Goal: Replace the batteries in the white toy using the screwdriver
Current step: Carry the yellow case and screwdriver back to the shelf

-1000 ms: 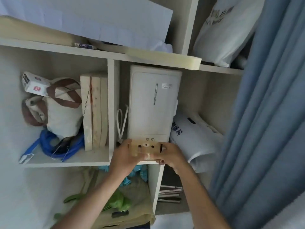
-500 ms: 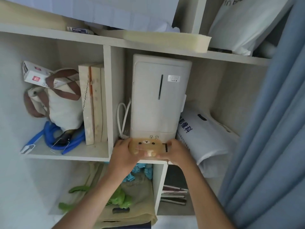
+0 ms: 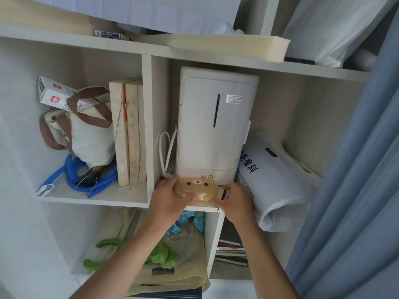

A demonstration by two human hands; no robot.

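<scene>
Far to the left of my hands I see a canvas bag (image 3: 86,134) and a blue hose (image 3: 95,180), with wooden boards (image 3: 127,134) standing closer in. My left hand (image 3: 166,199) is curled around the left end of a tan bear-face box (image 3: 195,188); my right hand (image 3: 236,198) closes on its right end, fingers underneath. The box sits at the shelf edge (image 3: 97,200) between both hands, just in front of a tall white appliance (image 3: 216,126). Right of my right hand lies a white printed bag (image 3: 278,180), then a blue curtain (image 3: 356,169). I cannot pick out the white toy or screwdriver.
</scene>
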